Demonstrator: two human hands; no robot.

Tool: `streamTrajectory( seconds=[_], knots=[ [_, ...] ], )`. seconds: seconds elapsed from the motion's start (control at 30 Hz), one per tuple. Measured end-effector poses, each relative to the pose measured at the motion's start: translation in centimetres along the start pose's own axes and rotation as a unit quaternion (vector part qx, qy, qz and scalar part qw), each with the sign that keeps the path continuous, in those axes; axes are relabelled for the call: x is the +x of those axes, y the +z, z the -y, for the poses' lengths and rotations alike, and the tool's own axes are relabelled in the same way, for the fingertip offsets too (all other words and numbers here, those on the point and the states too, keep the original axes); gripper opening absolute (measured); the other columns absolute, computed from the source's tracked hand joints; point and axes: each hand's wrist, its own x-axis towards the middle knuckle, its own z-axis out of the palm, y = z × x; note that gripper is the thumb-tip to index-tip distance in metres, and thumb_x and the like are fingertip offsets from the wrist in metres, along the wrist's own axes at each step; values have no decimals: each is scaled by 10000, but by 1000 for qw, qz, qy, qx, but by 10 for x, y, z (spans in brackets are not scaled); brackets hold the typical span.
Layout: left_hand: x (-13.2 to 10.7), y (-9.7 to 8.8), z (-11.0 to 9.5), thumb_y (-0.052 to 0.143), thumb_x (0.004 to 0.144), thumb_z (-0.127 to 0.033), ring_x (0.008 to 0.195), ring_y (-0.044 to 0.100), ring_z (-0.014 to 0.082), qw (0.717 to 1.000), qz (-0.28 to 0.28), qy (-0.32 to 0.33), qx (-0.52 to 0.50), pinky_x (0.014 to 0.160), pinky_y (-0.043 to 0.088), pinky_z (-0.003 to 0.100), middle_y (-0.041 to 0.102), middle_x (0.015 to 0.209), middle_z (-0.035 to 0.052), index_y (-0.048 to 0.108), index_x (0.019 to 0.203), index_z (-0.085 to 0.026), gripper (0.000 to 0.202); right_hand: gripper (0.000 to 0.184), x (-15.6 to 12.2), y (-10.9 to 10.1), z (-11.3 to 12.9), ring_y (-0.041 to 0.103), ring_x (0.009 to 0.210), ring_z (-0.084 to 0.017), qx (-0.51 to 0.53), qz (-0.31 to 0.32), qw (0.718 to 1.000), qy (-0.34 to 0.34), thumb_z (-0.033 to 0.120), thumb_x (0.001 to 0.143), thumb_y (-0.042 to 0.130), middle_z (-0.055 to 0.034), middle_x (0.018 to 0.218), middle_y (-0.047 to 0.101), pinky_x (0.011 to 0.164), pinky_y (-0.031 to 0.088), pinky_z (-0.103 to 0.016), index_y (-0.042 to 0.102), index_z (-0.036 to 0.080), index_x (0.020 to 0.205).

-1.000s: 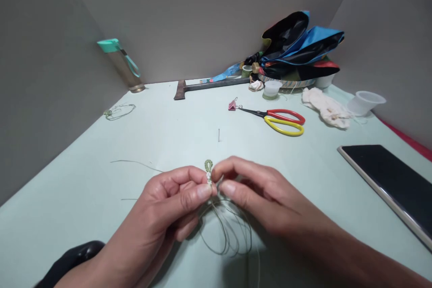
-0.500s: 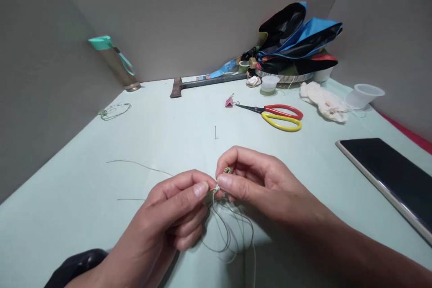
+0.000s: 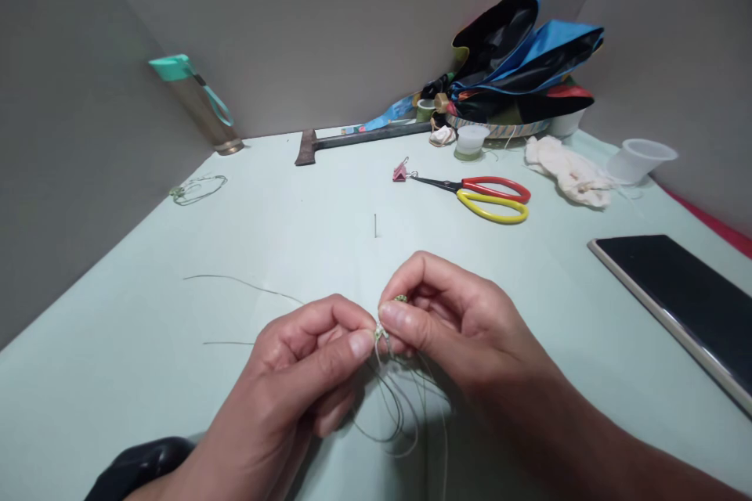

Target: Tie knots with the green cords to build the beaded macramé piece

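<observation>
My left hand (image 3: 305, 364) and my right hand (image 3: 450, 321) meet over the pale green table (image 3: 329, 250), both pinched on a small green knotted cord piece (image 3: 388, 321). Only a bit of its green braid shows between my right thumb and forefinger. Thin green cords (image 3: 393, 407) trail from the knot and loop on the table below my fingers. One loose strand (image 3: 240, 284) runs off to the left.
Red and yellow scissors (image 3: 485, 197) lie behind my hands, a pink binder clip (image 3: 402, 171) at their tip. A small pin (image 3: 375, 225), a hammer (image 3: 358, 141), a bottle (image 3: 200, 106), a folded umbrella (image 3: 517, 70), plastic cups (image 3: 638, 160), a cloth (image 3: 567, 172) and a dark tablet (image 3: 687, 305) surround them.
A second ago the green loop stood up between my fingertips; my right hand has since closed over it and my fingers have shifted slightly. The cords below have moved a little.
</observation>
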Motion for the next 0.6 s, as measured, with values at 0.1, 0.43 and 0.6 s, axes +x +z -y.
streamTrajectory(
  seconds=[0.1,0.43,0.6],
  knots=[
    [-2,1,-2,974,872,-471,548,251,112,1000,-5,3,1,530,235,271,396,537,-83,772,715,-215,362,159,4,0,-1,580,710,-146,-14,1,1000,-24,238,923,827,54,719,633,710,475,-296,702,236,824],
    [-6,-10,-2,936,923,-559,603,286,132,994,-37,69,79,545,247,286,480,641,-43,819,797,-221,379,307,6,-11,6,649,885,-185,22,95,993,60,468,956,923,20,858,691,898,516,-333,744,228,1027],
    [-6,-13,1,884,987,-499,646,416,150,989,-32,93,107,589,364,268,622,699,-7,840,807,-236,321,278,8,-9,8,619,795,-164,21,104,993,42,382,911,953,38,780,664,871,528,-321,724,227,873]
  ],
)
